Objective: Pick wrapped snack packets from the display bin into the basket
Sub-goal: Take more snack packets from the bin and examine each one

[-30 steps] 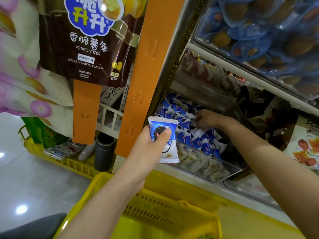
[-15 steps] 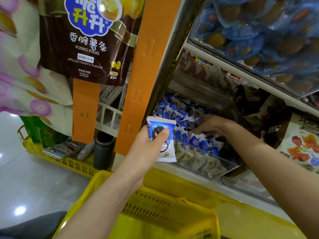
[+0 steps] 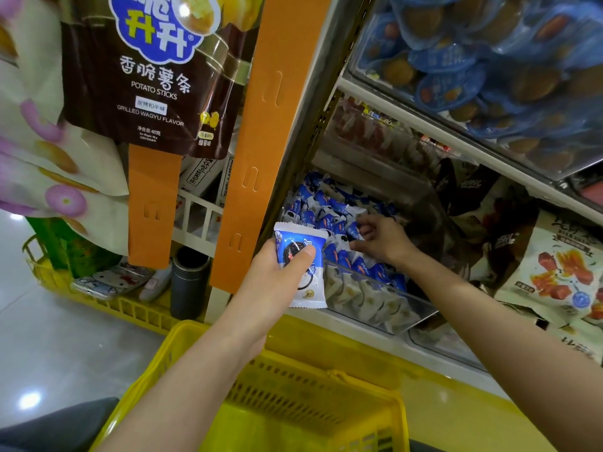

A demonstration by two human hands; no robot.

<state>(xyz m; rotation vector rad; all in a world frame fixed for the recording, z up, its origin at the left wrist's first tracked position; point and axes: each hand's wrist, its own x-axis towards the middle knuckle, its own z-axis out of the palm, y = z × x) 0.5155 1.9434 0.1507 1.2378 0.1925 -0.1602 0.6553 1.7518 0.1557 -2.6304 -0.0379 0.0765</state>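
Our left hand [image 3: 277, 275] pinched a light, crinkly packet [image 3: 301, 265] mid-body, while our right hand [image 3: 380, 241], half-open and empty, rummaged the bin [image 3: 421, 316].

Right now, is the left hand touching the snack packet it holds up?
Touching. The head view shows the left hand with its thumb pressed across the front of the snack packet.

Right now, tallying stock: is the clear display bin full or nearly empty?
Fairly full: blue-and-white packets heap up inside the clear bin.
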